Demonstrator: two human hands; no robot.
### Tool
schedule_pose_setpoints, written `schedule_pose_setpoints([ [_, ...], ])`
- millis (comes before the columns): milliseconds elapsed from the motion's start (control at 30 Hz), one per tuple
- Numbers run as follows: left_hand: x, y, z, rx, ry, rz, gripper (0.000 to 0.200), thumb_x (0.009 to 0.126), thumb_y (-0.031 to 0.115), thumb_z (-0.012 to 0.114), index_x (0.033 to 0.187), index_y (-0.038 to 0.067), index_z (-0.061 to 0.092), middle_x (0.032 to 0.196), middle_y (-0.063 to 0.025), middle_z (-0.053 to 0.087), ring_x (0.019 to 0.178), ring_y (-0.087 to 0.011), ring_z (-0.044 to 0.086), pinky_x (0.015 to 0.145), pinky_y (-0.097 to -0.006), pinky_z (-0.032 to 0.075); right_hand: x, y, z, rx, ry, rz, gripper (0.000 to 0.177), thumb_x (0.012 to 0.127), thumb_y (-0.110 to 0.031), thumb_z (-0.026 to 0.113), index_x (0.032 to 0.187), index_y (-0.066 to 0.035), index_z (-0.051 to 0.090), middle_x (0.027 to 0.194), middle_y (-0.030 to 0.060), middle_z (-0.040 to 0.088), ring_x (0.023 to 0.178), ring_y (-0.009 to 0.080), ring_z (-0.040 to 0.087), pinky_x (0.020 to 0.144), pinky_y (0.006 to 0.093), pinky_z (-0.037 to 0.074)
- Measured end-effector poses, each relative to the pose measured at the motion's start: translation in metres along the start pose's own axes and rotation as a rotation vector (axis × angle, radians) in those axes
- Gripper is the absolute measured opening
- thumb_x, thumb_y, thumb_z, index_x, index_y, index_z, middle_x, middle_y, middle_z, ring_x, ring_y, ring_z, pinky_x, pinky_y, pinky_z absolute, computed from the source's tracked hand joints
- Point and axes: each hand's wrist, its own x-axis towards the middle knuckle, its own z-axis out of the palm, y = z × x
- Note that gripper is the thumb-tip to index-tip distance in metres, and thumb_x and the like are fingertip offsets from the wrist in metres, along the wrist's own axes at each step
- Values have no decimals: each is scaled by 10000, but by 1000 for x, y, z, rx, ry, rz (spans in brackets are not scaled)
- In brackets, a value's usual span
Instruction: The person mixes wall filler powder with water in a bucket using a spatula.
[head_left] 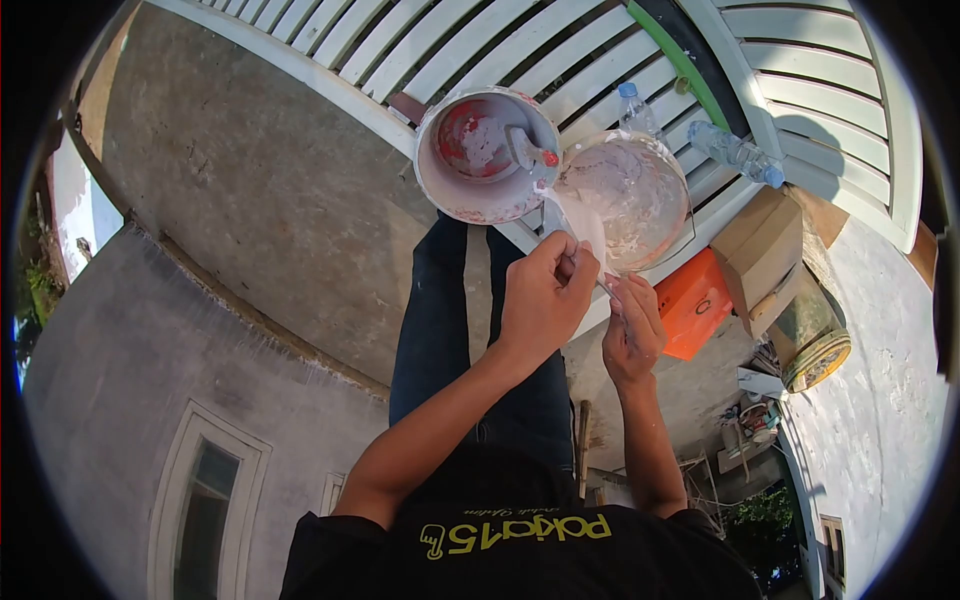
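A flat blade [585,222] smeared with white paste points away from me over the bench edge. My left hand [550,295] has thumb and fingers pinched together at its near end. Just to the right, my right hand [633,330] has its fingers curled round a thin grey part of the same tool, and paste marks its fingertips. Beyond them stands a paste-stained bucket [437,165] with pink and red residue inside. A tool with a red end [550,158] rests at its rim. Beside it, a round clear tub [625,200] holds whitish paste.
The white slatted bench [400,55] carries two plastic bottles, one upright [637,110] and one lying [735,152], and a green strip [690,75]. At right are an orange box [692,305], a cardboard box [760,250] and a tipped yellow-rimmed bucket [815,350]. Concrete floor [250,150] lies left.
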Motion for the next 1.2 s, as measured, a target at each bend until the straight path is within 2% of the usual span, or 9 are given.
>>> schedule_pose_setpoints([
  [100,-7,2,22,-65,-1,21,286,955,86,624,721,-1,485,530,-12,465,518,-18,381,452,-257,332,-13,8,-10,5,60,67,231,895,95,623,1102,12,686,1046,135,731,962,279,687,931,439,509],
  [200,-5,-4,39,-4,-46,90,271,996,121,609,758,28,521,593,20,563,548,12,475,480,-202,364,-25,18,-18,26,106,233,215,914,83,617,1109,24,684,1056,152,725,985,296,680,920,421,517],
  [400,-1,-23,61,1,-35,55,270,1000,129,605,764,29,520,611,4,586,549,0,500,484,-200,382,-21,44,-25,9,109,311,208,923,51,630,1121,20,686,1073,152,720,1021,297,669,896,390,519],
  [500,3,-32,71,-97,19,32,299,956,93,630,727,14,455,537,9,427,531,-16,356,456,-253,327,-13,55,-27,-15,83,259,205,921,40,636,1115,4,695,1067,136,722,1026,292,669,897,378,515],
  [600,16,-55,71,34,-4,-10,267,1014,165,583,793,23,541,626,-25,610,523,-36,528,479,-221,400,-8,72,-24,-94,45,254,179,911,13,654,1079,-12,709,1062,129,718,1007,294,669,880,382,514],
  [833,84,-113,90,229,151,104,271,1001,190,584,800,10,555,625,-57,623,502,-94,553,489,-271,438,17,145,9,-121,-34,247,166,936,-90,650,1079,-53,726,1040,126,708,958,333,658,849,384,512],
  [933,107,-115,105,213,165,169,268,998,186,575,796,11,553,627,-61,627,505,-102,567,498,-270,446,30,158,14,-133,12,368,168,946,-116,645,1083,-67,729,1053,116,709,959,329,659,845,387,514],
  [1000,117,-113,117,179,153,210,266,998,182,570,793,13,552,627,-62,631,509,-106,579,504,-267,449,39,163,11,-162,61,361,171,952,-130,641,1084,-70,731,1053,115,709,950,328,663,833,386,519],
  [1200,130,-101,136,144,131,176,261,996,185,565,796,18,551,640,-67,645,531,-117,612,515,-263,465,48,161,2,-167,140,447,176,967,-165,632,1079,-80,738,1056,110,713,942,320,678,814,388,533],
])
